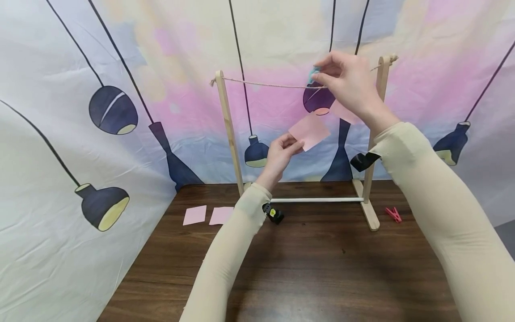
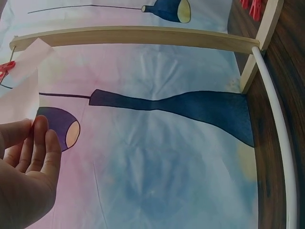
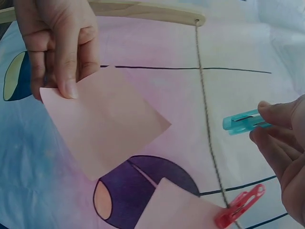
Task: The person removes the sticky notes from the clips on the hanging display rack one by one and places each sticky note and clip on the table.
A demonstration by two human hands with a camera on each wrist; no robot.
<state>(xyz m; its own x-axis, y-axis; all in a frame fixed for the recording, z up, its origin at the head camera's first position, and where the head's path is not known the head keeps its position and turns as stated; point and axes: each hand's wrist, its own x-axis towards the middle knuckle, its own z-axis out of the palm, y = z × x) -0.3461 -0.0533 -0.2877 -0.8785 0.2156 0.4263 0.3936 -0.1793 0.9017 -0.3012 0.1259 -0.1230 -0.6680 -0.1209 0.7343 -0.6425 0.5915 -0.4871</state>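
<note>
My left hand (image 1: 279, 158) pinches a pink paper square (image 1: 310, 131) by one corner, below the string (image 1: 273, 85). Up at string height, my right hand (image 1: 352, 82) pinches a blue clothespin (image 3: 246, 122) between thumb and fingers. In the right wrist view the clothespin is apart from the string, and the left hand's paper is on the string's other side. Another pink paper (image 3: 183, 207) hangs on the string from a red clothespin (image 3: 239, 206). My right hand partly hides that paper in the head view.
A wooden stand (image 1: 227, 129) carries the string between two posts, with a white rod (image 1: 318, 200) low across it. Two more pink papers (image 1: 195, 215) lie on the brown table (image 1: 306, 268) at left. A red clothespin (image 1: 393, 214) lies right of the stand. Patterned cloth (image 1: 181, 67) hangs behind.
</note>
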